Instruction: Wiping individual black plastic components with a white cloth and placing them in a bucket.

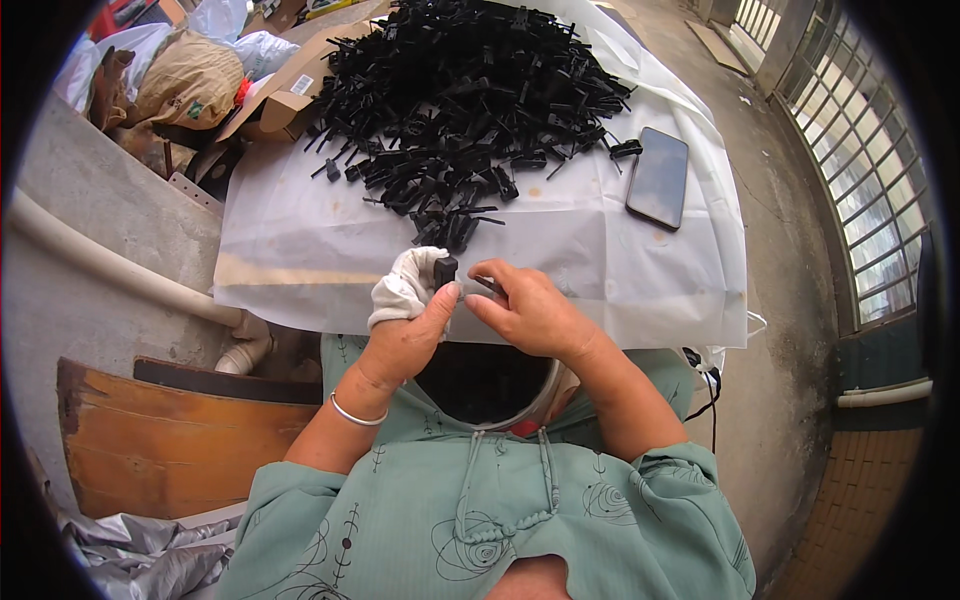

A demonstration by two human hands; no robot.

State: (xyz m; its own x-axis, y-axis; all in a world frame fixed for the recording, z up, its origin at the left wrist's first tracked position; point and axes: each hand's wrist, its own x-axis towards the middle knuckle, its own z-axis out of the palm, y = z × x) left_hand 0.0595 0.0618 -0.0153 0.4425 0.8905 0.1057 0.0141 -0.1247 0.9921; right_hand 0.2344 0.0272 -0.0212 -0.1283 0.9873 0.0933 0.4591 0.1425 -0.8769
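Note:
My left hand [412, 325], partly covered by a white glove with the thumb bare, grips a small black plastic part [445, 269] upright between thumb and fingers. Just to its right, my right hand [538, 312] is closed, thumb toward forefinger, on a thin dark piece [487, 285] whose kind I cannot make out. The fingertips of both hands are close together over the near edge of the table. Beyond them a large heap of black plastic parts [470, 90] with thin stems spreads toward me. A dark round container [485, 385] sits in my lap below my hands.
White sheeting [570, 235] covers the table. A phone [658, 178] lies at the right. An opened cardboard box [290, 95] and bags [190, 75] crowd the far left. A pipe [120, 265] runs along the left wall, above a wooden board [170, 440].

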